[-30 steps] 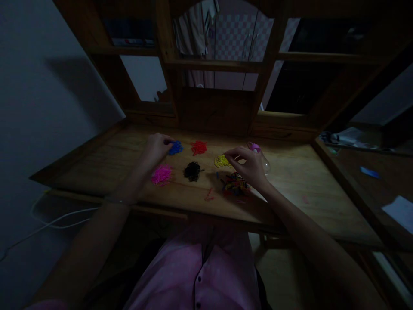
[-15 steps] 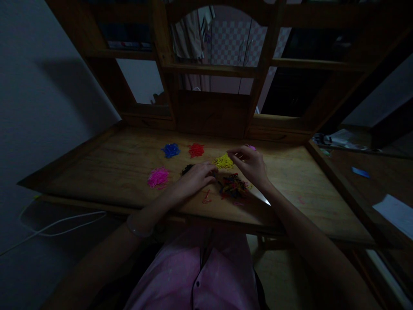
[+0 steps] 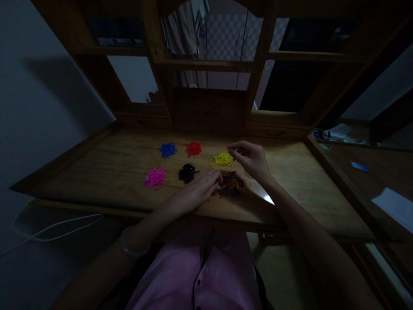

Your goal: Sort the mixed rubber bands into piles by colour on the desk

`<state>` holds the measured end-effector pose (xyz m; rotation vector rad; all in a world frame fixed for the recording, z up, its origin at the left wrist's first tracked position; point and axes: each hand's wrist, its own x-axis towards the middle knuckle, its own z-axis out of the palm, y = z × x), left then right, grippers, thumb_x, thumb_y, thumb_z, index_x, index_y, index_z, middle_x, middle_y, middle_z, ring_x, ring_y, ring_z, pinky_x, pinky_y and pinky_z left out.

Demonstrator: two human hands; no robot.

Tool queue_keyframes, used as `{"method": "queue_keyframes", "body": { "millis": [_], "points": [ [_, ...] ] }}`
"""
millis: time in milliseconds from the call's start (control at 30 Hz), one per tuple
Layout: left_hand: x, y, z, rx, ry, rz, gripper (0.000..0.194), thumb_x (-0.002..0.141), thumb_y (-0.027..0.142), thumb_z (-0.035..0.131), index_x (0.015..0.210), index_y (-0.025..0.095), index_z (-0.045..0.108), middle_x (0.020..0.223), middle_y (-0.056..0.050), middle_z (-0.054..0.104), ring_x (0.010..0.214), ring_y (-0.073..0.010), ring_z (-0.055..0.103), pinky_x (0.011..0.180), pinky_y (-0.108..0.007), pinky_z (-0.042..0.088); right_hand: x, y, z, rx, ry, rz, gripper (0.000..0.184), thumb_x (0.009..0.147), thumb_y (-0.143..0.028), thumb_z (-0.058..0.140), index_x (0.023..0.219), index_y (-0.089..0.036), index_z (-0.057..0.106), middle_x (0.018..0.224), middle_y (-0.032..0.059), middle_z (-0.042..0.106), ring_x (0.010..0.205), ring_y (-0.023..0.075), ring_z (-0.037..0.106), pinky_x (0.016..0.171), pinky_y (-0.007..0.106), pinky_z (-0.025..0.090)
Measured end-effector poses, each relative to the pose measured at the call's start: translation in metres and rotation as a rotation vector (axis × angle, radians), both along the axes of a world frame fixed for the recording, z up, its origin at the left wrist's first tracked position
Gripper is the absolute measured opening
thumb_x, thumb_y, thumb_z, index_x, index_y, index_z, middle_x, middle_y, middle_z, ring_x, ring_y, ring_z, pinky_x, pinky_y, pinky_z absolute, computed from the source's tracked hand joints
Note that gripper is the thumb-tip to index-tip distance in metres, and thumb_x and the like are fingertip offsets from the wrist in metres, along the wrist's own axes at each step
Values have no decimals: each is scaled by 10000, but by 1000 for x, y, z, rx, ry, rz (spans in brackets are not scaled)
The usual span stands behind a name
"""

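Note:
My left hand (image 3: 206, 186) lies low over the desk, fingers curled down at the left edge of a mixed pile of thin coloured pieces (image 3: 235, 184), which look like small rubber bands. Whatever its fingertips hold is hidden. Above and right of the yellow pile (image 3: 221, 159) hovers my right hand (image 3: 253, 160), thumb and fingertips drawn together in a pinch; anything between them is too small to make out. Sorted by colour, other piles lie to the left: black (image 3: 187, 173), red (image 3: 193, 149), blue (image 3: 167, 150) and pink (image 3: 155, 178).
A wooden desk (image 3: 106, 172) carries the piles, with a shelf unit (image 3: 206, 65) rising along its back. A stray pink piece (image 3: 237, 202) lies near the front edge. On the surface at right are a blue packet (image 3: 359, 166) and white paper (image 3: 395, 209).
My left hand has come from the blue pile, rightward and nearer to me, past the black pile to the mixed pile. My right hand has stayed pinched near the yellow pile.

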<state>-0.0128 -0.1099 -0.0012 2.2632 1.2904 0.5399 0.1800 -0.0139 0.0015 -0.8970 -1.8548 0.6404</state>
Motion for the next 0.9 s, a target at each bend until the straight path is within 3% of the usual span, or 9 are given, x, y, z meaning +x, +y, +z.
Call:
{"method": "queue_keyframes", "body": {
  "millis": [167, 333, 500, 667, 900],
  "points": [
    [7, 1, -20, 42, 2, 42, 126, 889, 146, 516, 1003, 201, 517, 1056, -52, 591, 1026, -201, 567, 913, -331, 455, 0, -1, 0, -19, 5, -2, 211, 868, -343, 613, 936, -188, 737, 827, 38, 719, 691, 132, 645, 633, 255, 511],
    [10, 3, -18, 35, 56, 68, 217, 878, 136, 508, 1086, 196, 522, 1167, -80, 583, 1148, -225, 544, 1001, -367, 432, 0, -1, 0, -9, -9, 6, 201, 868, -329, 614, 928, -185, 740, 843, 40, 724, 700, 132, 652, 635, 250, 509],
    [11, 5, -19, 49, 43, 64, 227, 875, 115, 460, 1079, 181, 533, 1154, -88, 602, 1137, -217, 557, 995, -354, 438, 0, 0, -2, 14, -7, 1, 192, 865, -329, 621, 921, -190, 741, 828, 32, 721, 681, 125, 645, 620, 245, 500],
    [10, 5, -18, 39, 12, 51, 192, 850, 109, 474, 1010, 184, 550, 1037, -63, 619, 999, -201, 587, 879, -324, 465, 0, 0, -1, 8, -12, 5, 194, 866, -338, 619, 918, -197, 741, 826, 30, 721, 681, 127, 648, 621, 251, 504],
    [6, 7, -12, -113, -81, 109, 151, 841, 181, 557, 991, 190, 567, 788, 5, 600, 708, -141, 573, 635, -250, 444, -1, 0, 0, -14, -26, -3, 194, 871, -340, 614, 928, -203, 740, 851, 33, 725, 696, 126, 646, 636, 258, 513]
  ]
}}
